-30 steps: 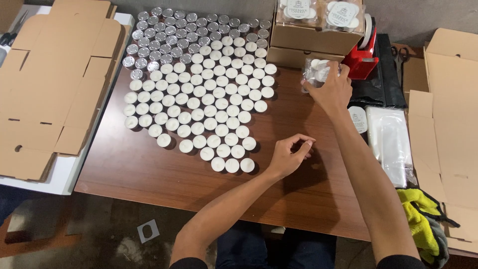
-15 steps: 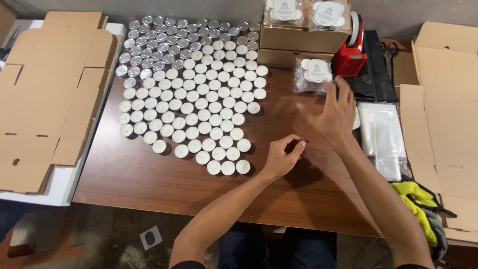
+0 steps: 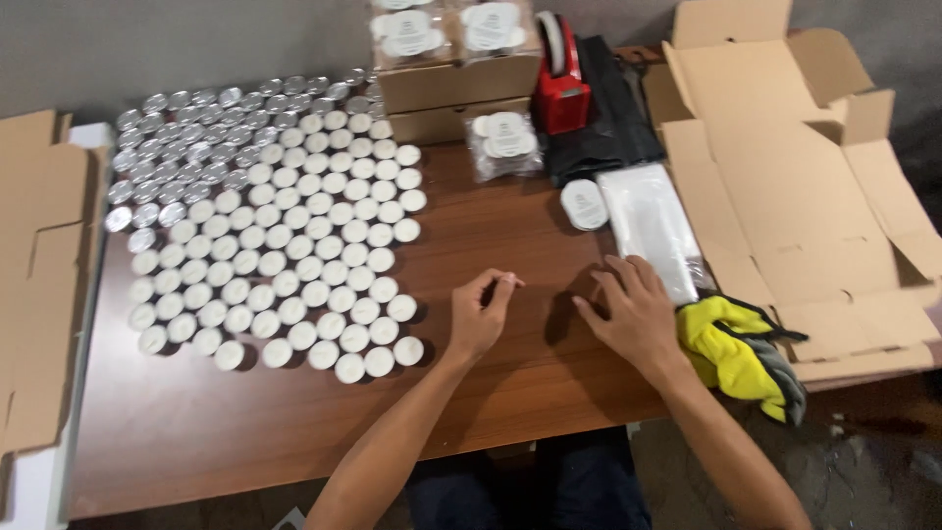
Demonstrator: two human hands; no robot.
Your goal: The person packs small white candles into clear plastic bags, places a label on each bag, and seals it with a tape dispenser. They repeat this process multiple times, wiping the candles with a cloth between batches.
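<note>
Two brown cardboard boxes [image 3: 456, 88] sit stacked at the table's [image 3: 294, 432] far edge, with clear packs of white candles [image 3: 453, 27] on top. A small clear bag of candles [image 3: 502, 143] leans at the stack's foot. A stack of clear plastic bags [image 3: 653, 224] lies near the right edge, and opened flat cartons [image 3: 785, 177] overhang that right edge

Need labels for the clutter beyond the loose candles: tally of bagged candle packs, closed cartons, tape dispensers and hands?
Bagged candle packs: 3
Closed cartons: 2
Red tape dispenser: 1
Hands: 2, left hand and right hand
Total: 8
</note>
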